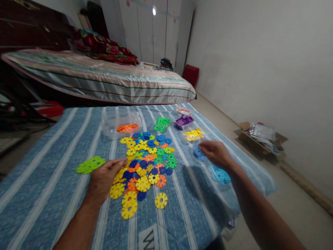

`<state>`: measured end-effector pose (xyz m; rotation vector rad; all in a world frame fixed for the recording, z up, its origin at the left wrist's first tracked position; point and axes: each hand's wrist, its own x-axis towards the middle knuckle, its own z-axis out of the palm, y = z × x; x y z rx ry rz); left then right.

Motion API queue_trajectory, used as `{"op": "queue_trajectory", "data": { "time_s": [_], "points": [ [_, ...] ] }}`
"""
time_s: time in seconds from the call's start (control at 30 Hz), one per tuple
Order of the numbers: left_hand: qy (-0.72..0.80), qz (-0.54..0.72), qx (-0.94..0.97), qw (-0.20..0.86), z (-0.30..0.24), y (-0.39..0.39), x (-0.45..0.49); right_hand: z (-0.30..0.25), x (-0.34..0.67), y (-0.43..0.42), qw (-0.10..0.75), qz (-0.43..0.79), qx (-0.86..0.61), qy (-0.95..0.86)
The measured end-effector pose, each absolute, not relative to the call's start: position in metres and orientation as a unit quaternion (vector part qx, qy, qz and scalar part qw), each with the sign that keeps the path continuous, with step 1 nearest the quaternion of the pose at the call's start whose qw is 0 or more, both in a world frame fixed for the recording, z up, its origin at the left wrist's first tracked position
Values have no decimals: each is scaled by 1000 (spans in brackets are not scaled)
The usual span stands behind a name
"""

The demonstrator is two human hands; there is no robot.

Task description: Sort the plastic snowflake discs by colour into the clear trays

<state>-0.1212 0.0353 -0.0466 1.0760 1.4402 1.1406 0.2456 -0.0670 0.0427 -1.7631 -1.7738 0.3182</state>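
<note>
A loose pile of flat, notched plastic flower discs (143,183) in yellow, orange, blue and green lies on the striped cloth. My left hand (105,175) is at the pile's left edge, thumb and fingertips drawn together beside yellow discs; whatever is between them is too small to make out. Just left of it are light green discs (90,165) in a group. Over on the right, my right hand (215,151) has its fingers curled in a pinch above a clear pack of blue discs (198,152); its fingertips hide what they may hold. Light blue discs (221,174) lie below that wrist.
Behind the pile stand a clear plastic box (109,124) with orange discs (127,128), and packs of green discs (161,124), purple pieces (184,120) and yellow pieces (194,134). A bed (114,81) is beyond. A cardboard box (251,142) sits on the floor at right.
</note>
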Motion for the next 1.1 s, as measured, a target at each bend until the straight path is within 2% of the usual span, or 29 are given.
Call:
{"op": "queue_trajectory", "data": {
  "time_s": [0.17,0.3,0.6,0.8,1.1],
  "points": [
    [593,467,461,467,-50,35,-123,11,162,-68,323,225,-557,-731],
    [587,469,473,460,-54,36,-125,-13,129,-46,342,232,-573,-708],
    [581,482,470,457,-55,33,-125,-65,141,-1,444,188,-654,-583],
    [571,494,459,468,-59,29,-124,-86,150,1,592,303,-598,-447],
    [573,495,462,462,-57,27,-122,-87,165,0,599,302,-602,-433]
  ]
}}
